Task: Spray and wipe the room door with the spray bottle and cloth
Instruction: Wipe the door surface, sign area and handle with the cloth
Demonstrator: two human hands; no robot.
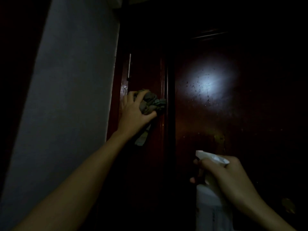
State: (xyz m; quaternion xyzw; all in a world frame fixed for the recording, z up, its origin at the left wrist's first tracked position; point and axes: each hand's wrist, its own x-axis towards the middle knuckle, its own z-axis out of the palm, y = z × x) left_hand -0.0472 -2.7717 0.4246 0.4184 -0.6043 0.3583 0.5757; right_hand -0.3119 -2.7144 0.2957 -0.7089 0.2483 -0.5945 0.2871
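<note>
Head view: cloth (150, 102) bunched under left hand (135, 114) fingers against door (225, 114).

Glossy dark red-brown wooden door (233, 105), crumpled matt grey cloth (150, 102), white plastic spray bottle (211, 197), matt wall (75, 80)

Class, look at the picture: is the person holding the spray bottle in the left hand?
No: the spray bottle is in the right hand, while the left hand presses the cloth against the door.
</note>
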